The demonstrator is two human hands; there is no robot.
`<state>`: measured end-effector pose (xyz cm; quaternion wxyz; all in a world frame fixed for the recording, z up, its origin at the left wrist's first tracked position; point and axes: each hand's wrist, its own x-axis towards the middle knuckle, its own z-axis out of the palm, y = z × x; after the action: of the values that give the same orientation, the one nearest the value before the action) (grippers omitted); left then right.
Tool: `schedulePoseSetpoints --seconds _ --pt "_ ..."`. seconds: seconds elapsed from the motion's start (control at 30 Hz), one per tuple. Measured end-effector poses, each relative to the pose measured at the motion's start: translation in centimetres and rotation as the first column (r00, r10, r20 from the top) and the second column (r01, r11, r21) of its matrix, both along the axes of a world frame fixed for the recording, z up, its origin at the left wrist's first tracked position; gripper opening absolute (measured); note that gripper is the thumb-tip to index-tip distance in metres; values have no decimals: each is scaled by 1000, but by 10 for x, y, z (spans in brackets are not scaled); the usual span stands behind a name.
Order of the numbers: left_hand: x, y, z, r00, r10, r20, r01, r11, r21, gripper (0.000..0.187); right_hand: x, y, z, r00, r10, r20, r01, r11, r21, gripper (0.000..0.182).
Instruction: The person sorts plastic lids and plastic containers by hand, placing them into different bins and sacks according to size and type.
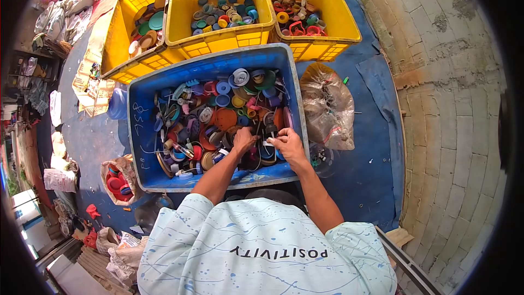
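A blue crate (218, 187) full of mixed plastic caps, lids and small parts stands right in front of me. My left hand (244, 140) reaches into the middle of the pile, its fingers bent down among the caps; whatever they hold is hidden. Beside it, my right hand (288, 145) is closed in a pinch over the right part of the pile. A small pale piece shows at its fingertips, next to a dark part, too small to name. Around the hands lie an orange lid (225, 117), a yellow cap (238, 101) and a white ribbed cap (240, 77).
Behind the crate stand three yellow crates: left (123, 57), middle (218, 38) and right (322, 49), each with sorted-looking caps or lids. A plastic sack (327, 109) sits right of the blue crate. An open bag (121, 177) with red caps is at left. A block wall (442, 131) runs along the right.
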<state>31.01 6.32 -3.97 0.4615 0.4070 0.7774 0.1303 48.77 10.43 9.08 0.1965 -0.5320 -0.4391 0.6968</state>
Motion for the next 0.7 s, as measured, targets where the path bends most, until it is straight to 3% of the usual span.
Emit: schedulePoseSetpoints --seconds 0.07,0.17,0.23,0.3,0.37,0.5,0.57,0.67,0.7 --pt "-1 -1 -8 999 38 5 -38 999 10 42 2 1 -1 1000 12 -20 -13 1000 -14 38" --pt "-5 -3 -1 953 268 138 -271 963 0 34 5 3 1 999 16 -33 -17 999 -34 40" --pt "-14 -8 12 829 446 337 -461 887 -40 28 7 6 7 999 3 -49 -7 997 -76 41" --pt "-28 -17 29 617 547 566 -599 793 -113 20 7 6 5 998 11 -66 -17 995 -94 41" --pt "-31 -29 47 497 614 613 -728 680 -90 21 6 5 0 997 43 -66 -49 994 -98 50" --pt "-39 -52 74 307 652 693 -822 549 -152 30 3 6 3 954 161 -251 -196 973 -120 72" --pt "-38 -63 92 219 622 752 -819 536 -206 33 0 4 1 933 177 -313 -235 959 -159 68" --pt "-24 -76 109 -84 591 803 -871 348 -348 33 -8 2 9 901 180 -395 -294 923 -249 57" --pt "-24 -82 109 -67 606 793 -858 371 -356 34 -10 1 9 892 181 -415 -309 913 -266 55"
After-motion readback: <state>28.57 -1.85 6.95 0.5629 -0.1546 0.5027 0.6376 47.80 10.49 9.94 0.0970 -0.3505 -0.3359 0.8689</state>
